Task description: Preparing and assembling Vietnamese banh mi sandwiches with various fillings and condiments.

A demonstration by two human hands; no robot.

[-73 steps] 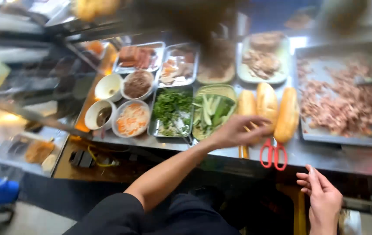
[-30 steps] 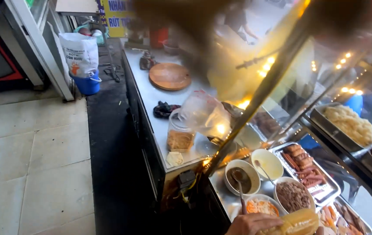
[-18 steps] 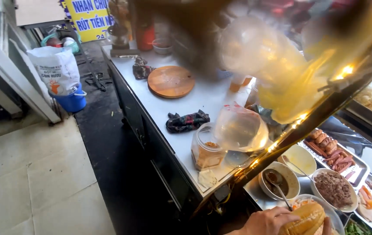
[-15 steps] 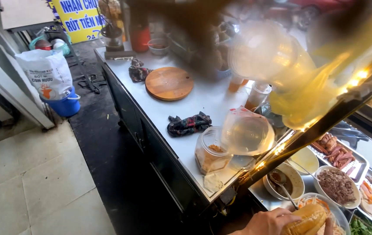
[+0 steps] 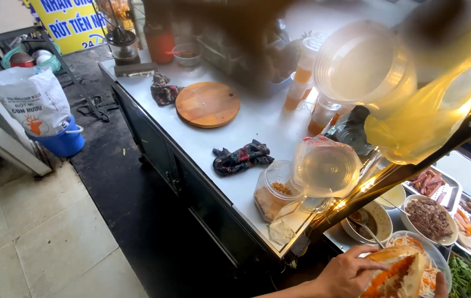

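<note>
My left hand [image 5: 350, 271] reaches in from the bottom edge, its fingers curled over a split baguette sandwich [image 5: 398, 271] with orange filling. The sandwich hangs just above a bowl of shredded carrot pickle [image 5: 431, 255]. A sliver of my right hand [image 5: 441, 286] shows at the sandwich's right end; its grip is hidden. Beside them sit a bowl of dark sauce with a spoon [image 5: 369, 222] and a bowl of minced meat [image 5: 428, 218].
A steel counter [image 5: 230, 132] runs away from me with a round wooden board [image 5: 208, 104], a dark cloth [image 5: 242, 157] and clear plastic jars [image 5: 277, 196]. Green herbs [image 5: 470, 276] lie at the far right. A white sack [image 5: 31, 102] stands on the floor at left.
The view has swung from the food trays towards the long counter and floor. My left hand, earlier at the bread loaves, now holds a filled sandwich at the bottom edge.
</note>
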